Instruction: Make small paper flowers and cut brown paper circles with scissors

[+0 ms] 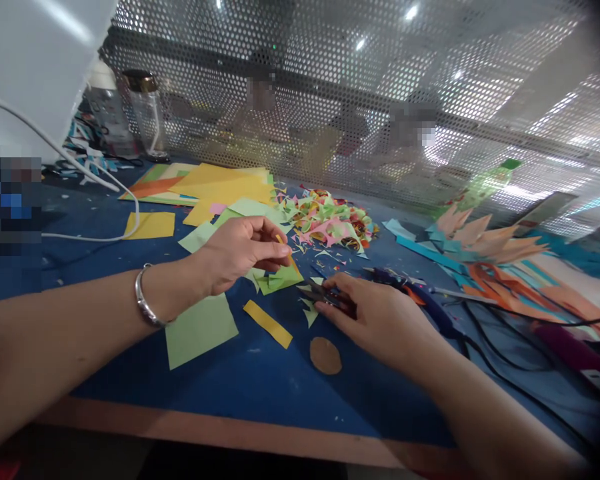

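My left hand is closed in a pinch on a narrow yellow paper piece, seen almost edge-on. Behind and below it lie green paper pieces. My right hand is wrapped round a pair of scissors, whose dark blades point left, low over the table. The fingers hide most of the handles. Beneath the blades are pale green scraps. Between my hands and the table's front edge lie a yellow paper strip and a brown oval piece. A light green sheet sits below my left wrist.
Paper scraps are heaped behind my hands, beside stacked yellow sheets. A white cable crosses the left side. Bottles stand at the back left. At right are a blue-handled tool, dark cords and pointed paper shapes.
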Motion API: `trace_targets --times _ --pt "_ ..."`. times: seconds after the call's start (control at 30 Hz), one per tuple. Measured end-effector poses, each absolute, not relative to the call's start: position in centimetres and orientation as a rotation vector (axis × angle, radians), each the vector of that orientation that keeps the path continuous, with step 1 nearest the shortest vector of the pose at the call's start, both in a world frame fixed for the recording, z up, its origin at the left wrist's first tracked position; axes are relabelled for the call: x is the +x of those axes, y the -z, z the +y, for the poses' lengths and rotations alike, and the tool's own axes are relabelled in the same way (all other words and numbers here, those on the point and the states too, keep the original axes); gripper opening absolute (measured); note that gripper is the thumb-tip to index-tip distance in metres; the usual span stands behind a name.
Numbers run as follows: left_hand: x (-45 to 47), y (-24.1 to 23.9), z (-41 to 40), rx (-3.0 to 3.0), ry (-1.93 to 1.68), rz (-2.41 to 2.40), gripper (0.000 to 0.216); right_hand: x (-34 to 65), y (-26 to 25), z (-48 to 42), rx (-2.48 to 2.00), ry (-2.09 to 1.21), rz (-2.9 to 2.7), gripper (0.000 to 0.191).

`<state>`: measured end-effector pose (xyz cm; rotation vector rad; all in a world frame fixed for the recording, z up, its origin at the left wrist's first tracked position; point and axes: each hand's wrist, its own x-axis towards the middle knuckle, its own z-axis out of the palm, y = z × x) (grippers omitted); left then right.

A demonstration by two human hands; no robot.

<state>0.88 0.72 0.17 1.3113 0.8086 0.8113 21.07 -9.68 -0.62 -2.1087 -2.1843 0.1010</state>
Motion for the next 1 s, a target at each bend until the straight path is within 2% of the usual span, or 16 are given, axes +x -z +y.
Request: trace_targets --times 0.17,0.37,0.53,0.73,1.0 --pt "0.8 -0.5 -0.4 1.242 -0.73 0.768 0.013 21.1 0.7 -10.0 -2.044 0.057 -2.257 0.023" --pt "1.0 -0.4 -0.9 1.169 -0.739 0.775 0.024 21.3 0.8 -10.5 -2.022 0.317 -2.336 0.026" --pt "1.0 0.0 -1.2 1.176 -0.725 0.707 0.031 20.6 0.4 -11.0 -1.702 0.521 -2.257 0.028" --pt "1.3 0.6 -1.5 1.153 -0.717 0.667 0.035 19.6 -0.3 -10.9 -1.35 0.503 -2.285 0.019" --pt "1.3 0.4 -1.8 1.135 -0.674 0.722 0.035 19.2 -0.5 -10.2 -1.243 0.277 -2.392 0.018"
